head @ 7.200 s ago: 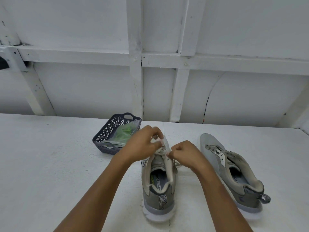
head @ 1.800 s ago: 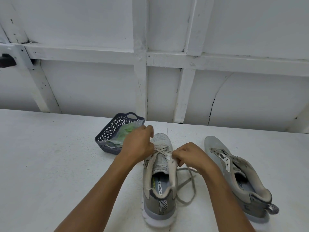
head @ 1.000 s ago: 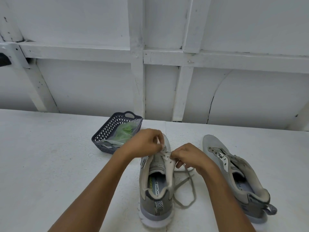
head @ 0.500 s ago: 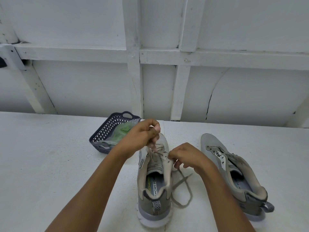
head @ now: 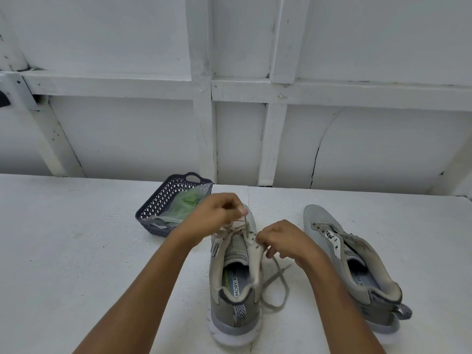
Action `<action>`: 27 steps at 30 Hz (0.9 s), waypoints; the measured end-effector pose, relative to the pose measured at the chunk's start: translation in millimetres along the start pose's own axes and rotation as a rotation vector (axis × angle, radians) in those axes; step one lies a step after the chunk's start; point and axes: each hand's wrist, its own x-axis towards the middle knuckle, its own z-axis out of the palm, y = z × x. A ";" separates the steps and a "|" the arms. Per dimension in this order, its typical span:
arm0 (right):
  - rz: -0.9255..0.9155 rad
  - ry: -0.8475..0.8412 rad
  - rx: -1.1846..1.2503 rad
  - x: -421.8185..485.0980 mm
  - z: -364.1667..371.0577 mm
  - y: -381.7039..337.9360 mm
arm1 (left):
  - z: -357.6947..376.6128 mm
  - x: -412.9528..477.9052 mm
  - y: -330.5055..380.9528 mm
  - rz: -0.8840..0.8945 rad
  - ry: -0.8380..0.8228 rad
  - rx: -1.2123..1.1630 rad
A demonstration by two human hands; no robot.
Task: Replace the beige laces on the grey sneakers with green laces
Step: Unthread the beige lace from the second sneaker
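A grey mesh sneaker with a white sole (head: 233, 290) stands upright on the white painted table (head: 76, 264), near its front edge, its long axis running away from the person, toe toward the wall and heel loop nearest the camera. The left hand (head: 217, 215) is closed above the toe end, fingers pinched on a flat beige lace (head: 277, 282) at the upper eyelets; the right hand (head: 281, 238) is curled narrow against the shoe's right eyelet row, gripping the same lace, whose slack lies looped on the table beside the shoe. A second grey sneaker (head: 355, 267), unlaced, sits well to the right, toe angled away and leftward. Behind the left hand stands a dark blue lattice plastic basket (head: 158, 203) holding a clear bag of green laces (head: 186, 203).
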 end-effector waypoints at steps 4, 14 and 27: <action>-0.011 0.011 -0.006 0.2 1.4 2.1 | -8.9 -10.6 8.7 -0.048 -0.064 -0.705; -0.038 0.153 -0.094 -0.7 17.1 -10.0 | -41.0 -17.0 -10.6 -0.171 0.038 0.406; -0.038 0.220 -0.238 13.9 27.0 -18.3 | -5.3 -9.2 -13.2 -0.082 -0.068 0.822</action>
